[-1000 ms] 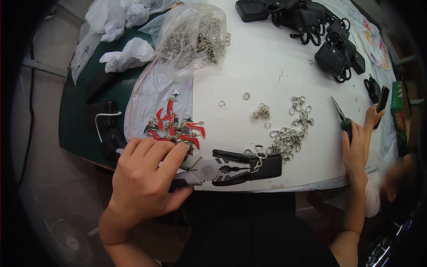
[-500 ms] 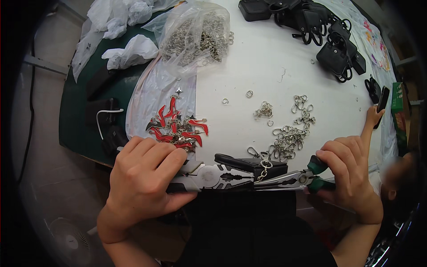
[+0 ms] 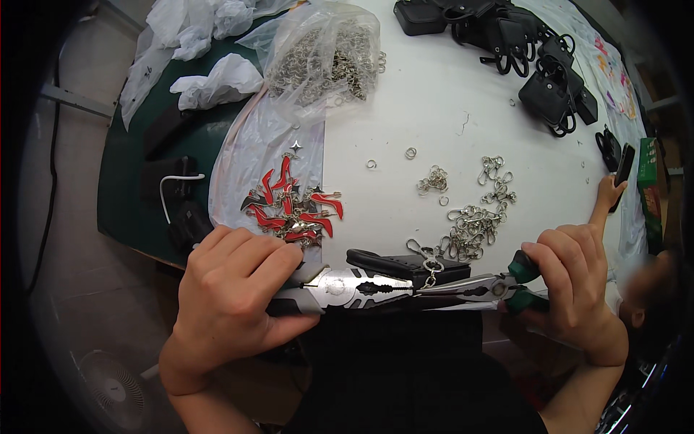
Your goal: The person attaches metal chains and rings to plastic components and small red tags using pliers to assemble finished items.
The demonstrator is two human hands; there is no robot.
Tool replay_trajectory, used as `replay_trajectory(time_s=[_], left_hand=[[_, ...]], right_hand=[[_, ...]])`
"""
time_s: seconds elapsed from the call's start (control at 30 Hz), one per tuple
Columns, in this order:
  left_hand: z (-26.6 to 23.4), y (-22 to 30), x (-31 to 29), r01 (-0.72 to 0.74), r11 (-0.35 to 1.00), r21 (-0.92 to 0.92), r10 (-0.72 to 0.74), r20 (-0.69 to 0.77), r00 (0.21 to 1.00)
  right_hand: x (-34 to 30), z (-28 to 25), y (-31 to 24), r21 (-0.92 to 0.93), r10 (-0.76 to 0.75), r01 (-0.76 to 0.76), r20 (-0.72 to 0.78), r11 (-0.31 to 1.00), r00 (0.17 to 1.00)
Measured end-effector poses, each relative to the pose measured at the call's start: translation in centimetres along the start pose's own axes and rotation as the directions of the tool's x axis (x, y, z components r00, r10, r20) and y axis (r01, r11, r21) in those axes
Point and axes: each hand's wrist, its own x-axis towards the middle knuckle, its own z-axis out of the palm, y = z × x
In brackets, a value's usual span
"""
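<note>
My left hand [image 3: 235, 286] is closed round the grey handles of large pliers [image 3: 338, 288]. Green-handled long-nose pliers [image 3: 499, 288] are gripped in my right hand [image 3: 571, 286]. The tips of both tools meet at a short silver chain [image 3: 431, 280] by the table's near edge; whatever small link lies between the jaws is too small to make out. A swivel clasp [image 3: 423, 251] and a ring sit at the chain's upper end. Just behind the jaws lies a small black pouch [image 3: 448, 269] with a looped strap [image 3: 376, 260].
Red shoe-shaped charms [image 3: 296, 210] lie in a heap on plastic at left. Several clasps [image 3: 473, 224] and rings [image 3: 434, 179] are spread mid-table. A clear bag of rings [image 3: 325, 61] and black pouches [image 3: 546, 94] stand farther back. Another person's hand [image 3: 609, 192] holds a phone at right.
The view has shifted slightly, so the table's contents appear a little to the right. Both pliers stay tip to tip at the chain, and the right hand sits slightly farther right.
</note>
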Motion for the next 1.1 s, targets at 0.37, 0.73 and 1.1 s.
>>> replay_trajectory(time_s=[0.37, 0.73, 1.1], left_hand=[[0.5, -0.1, -0.3, -0.080, 0.987, 0.140, 0.105, -0.177, 0.979], [0.3, 0.3, -0.3, -0.010, 0.996, 0.089, 0.018, -0.094, 0.995], [8.6, 2.1, -4.0, 0.170, 0.973, -0.158, -0.185, -0.088, 0.979]], right_hand=[[0.0, 0.7, -0.9, 0.255, 0.123, -0.149, 0.116, 0.955, 0.986], [0.1, 1.2, -0.2, 0.266, 0.088, -0.112, 0.100, 0.957, 0.991], [-2.6, -0.7, 2.8, 0.193, 0.138, -0.170, 0.168, 0.966, 0.976]])
